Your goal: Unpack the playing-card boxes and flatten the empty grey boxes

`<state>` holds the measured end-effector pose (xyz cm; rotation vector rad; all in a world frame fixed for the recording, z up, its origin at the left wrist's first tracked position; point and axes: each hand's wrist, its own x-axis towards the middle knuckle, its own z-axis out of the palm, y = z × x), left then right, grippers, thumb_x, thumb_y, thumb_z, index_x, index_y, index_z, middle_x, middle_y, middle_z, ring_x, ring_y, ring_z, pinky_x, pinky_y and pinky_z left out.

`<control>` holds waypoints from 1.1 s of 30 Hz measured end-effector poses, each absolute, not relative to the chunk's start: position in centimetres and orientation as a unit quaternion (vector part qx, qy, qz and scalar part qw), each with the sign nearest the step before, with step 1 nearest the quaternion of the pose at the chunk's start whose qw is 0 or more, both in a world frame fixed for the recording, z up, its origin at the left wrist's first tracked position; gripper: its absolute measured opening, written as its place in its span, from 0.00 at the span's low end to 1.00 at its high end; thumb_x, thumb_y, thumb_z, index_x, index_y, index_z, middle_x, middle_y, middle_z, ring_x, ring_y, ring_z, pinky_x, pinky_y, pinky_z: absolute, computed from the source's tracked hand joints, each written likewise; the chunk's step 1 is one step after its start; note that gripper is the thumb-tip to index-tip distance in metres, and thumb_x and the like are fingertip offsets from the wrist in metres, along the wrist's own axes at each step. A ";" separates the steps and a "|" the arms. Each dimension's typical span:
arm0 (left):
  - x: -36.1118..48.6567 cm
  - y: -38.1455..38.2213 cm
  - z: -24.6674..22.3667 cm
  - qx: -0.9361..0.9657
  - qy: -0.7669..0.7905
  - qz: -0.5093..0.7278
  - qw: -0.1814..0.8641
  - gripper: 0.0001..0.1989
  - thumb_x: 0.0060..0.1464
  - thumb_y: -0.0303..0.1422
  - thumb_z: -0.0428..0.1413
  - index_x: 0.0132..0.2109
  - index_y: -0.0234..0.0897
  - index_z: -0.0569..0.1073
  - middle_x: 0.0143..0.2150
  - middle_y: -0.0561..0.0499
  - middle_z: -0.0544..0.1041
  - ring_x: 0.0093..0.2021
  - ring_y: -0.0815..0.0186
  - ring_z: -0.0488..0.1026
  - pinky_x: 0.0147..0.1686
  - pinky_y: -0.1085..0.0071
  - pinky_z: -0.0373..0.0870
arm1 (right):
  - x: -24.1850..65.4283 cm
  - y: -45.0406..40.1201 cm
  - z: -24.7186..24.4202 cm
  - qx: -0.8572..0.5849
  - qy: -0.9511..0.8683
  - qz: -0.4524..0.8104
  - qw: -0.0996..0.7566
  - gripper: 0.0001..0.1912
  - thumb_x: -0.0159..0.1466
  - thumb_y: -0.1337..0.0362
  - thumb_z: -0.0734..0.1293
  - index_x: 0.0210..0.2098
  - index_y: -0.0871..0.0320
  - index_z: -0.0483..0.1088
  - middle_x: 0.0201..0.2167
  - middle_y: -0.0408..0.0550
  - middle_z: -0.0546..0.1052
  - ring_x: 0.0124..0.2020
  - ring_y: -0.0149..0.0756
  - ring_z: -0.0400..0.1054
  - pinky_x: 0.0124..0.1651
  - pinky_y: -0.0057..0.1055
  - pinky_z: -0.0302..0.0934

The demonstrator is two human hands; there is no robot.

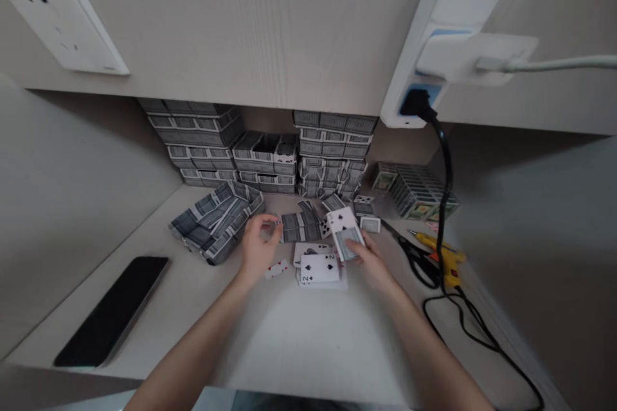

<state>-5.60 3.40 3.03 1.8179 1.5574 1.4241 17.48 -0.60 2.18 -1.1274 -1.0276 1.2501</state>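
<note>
My right hand (369, 253) pinches a playing card (341, 218) by its lower right side. It shows spades on its upper part and a patterned grey back over its lower part. My left hand (259, 243) hovers at the left of some joined face-down cards (294, 228), its thumb and forefinger curled together; anything between the tips is too small to make out. Below lies a loose pile of cards with a two of spades (319, 268) on top. A red-pip card (276, 269) rests beside my left wrist. An open tray built of folded cards (219, 221) sits at the left.
Stacked blocks of folded cards (202, 141) line the back. Boxed card decks (414, 189) stand back right. Black scissors (419, 263), a yellow glue gun (450, 263) and a black cable (444, 173) occupy the right. A black phone (113, 311) lies left. A power strip (417, 45) hangs above.
</note>
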 end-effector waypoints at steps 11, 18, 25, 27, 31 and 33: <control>-5.7 5.1 -0.9 0.661 0.588 0.419 0.205 0.25 0.41 0.22 0.52 0.49 0.34 0.61 0.45 0.44 0.63 0.44 0.62 0.67 0.42 0.63 0.66 | 20.3 1.3 0.7 -0.565 -0.381 0.307 0.664 0.19 0.57 0.57 0.58 0.45 0.53 0.49 0.38 0.51 0.71 0.27 0.36 0.70 0.25 0.33 0.63; -5.8 4.9 -0.1 0.690 0.588 0.389 0.164 0.27 0.40 0.17 0.46 0.50 0.35 0.63 0.45 0.44 0.65 0.48 0.60 0.64 0.49 0.61 0.62 | 21.2 1.8 -0.3 -0.585 -0.404 0.246 0.658 0.20 0.56 0.57 0.58 0.46 0.58 0.58 0.47 0.56 0.66 0.40 0.40 0.66 0.34 0.36 0.64; -4.9 3.3 1.5 0.745 0.529 0.405 0.040 0.16 0.48 0.26 0.50 0.46 0.38 0.67 0.50 0.44 0.63 0.54 0.56 0.57 0.53 0.55 0.55 | 20.2 0.9 0.9 -0.613 -0.604 0.163 0.483 0.22 0.59 0.51 0.57 0.47 0.58 0.63 0.45 0.55 0.69 0.47 0.43 0.62 0.48 0.40 0.55; -4.6 2.9 1.8 0.778 0.485 0.393 0.066 0.12 0.50 0.28 0.49 0.43 0.40 0.69 0.48 0.46 0.66 0.54 0.59 0.59 0.53 0.57 0.56 | 19.6 0.5 1.2 -0.621 -0.660 0.129 0.403 0.24 0.58 0.50 0.58 0.47 0.58 0.63 0.45 0.55 0.69 0.48 0.45 0.60 0.49 0.41 0.54; -4.1 2.3 2.2 0.854 0.390 0.317 0.136 0.11 0.53 0.32 0.48 0.42 0.41 0.71 0.45 0.48 0.71 0.51 0.61 0.62 0.52 0.59 0.57 | 19.1 -0.1 1.3 -0.641 -0.708 0.088 0.282 0.27 0.55 0.47 0.60 0.46 0.60 0.64 0.42 0.57 0.68 0.48 0.47 0.59 0.48 0.41 0.54; -3.9 2.1 2.4 0.878 0.359 0.277 0.157 0.13 0.53 0.36 0.49 0.44 0.41 0.70 0.46 0.47 0.71 0.51 0.61 0.62 0.52 0.59 0.57 | 19.2 -0.2 1.3 -0.650 -0.715 0.080 0.246 0.27 0.55 0.46 0.60 0.45 0.60 0.65 0.41 0.57 0.69 0.46 0.48 0.59 0.46 0.41 0.54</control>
